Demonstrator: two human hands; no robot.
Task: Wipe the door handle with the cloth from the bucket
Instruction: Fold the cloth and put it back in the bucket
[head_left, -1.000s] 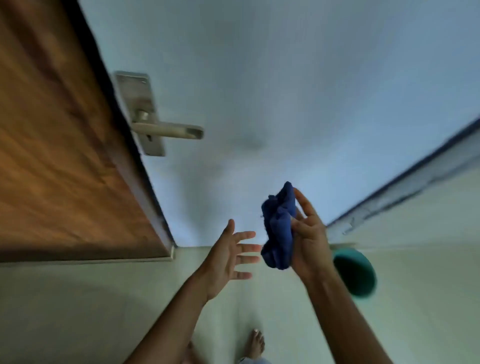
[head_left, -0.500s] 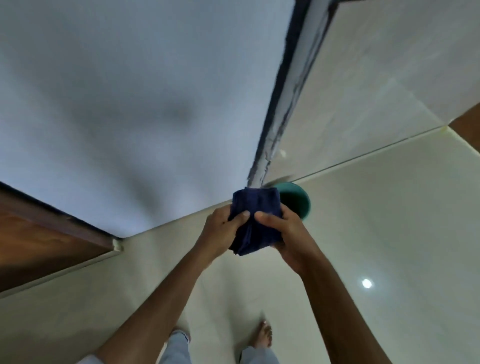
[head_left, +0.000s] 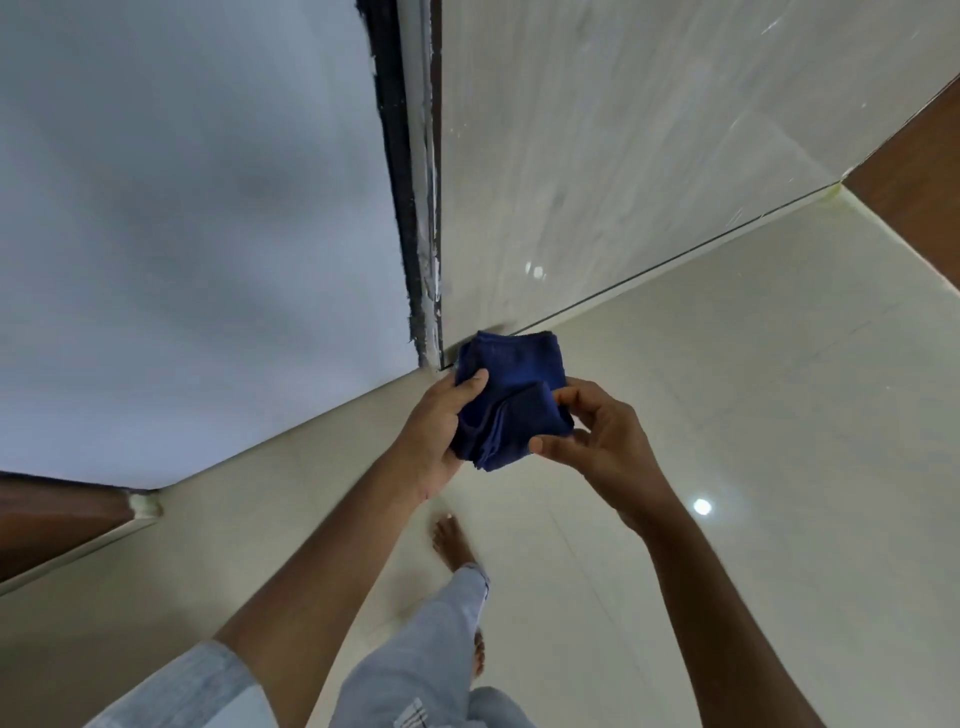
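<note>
A folded dark blue cloth (head_left: 511, 387) is held in front of me, over the floor near the wall corner. My left hand (head_left: 435, 431) grips its left side, thumb on top. My right hand (head_left: 597, 436) pinches its right edge with thumb and fingers. The door handle is out of view. The bucket is hidden behind the cloth or out of frame; I cannot tell which.
A pale blue-grey wall (head_left: 197, 234) fills the left, a glossy cream tiled wall (head_left: 623, 156) the right, joined at a dark vertical strip (head_left: 415, 208). The brown door's bottom edge (head_left: 57, 519) shows at lower left. My bare foot (head_left: 452, 540) steps on the cream floor.
The view swung right and down, away from the door handle. My left hand joined my right on the cloth. The teal bucket, seen behind the cloth earlier, no longer shows.
</note>
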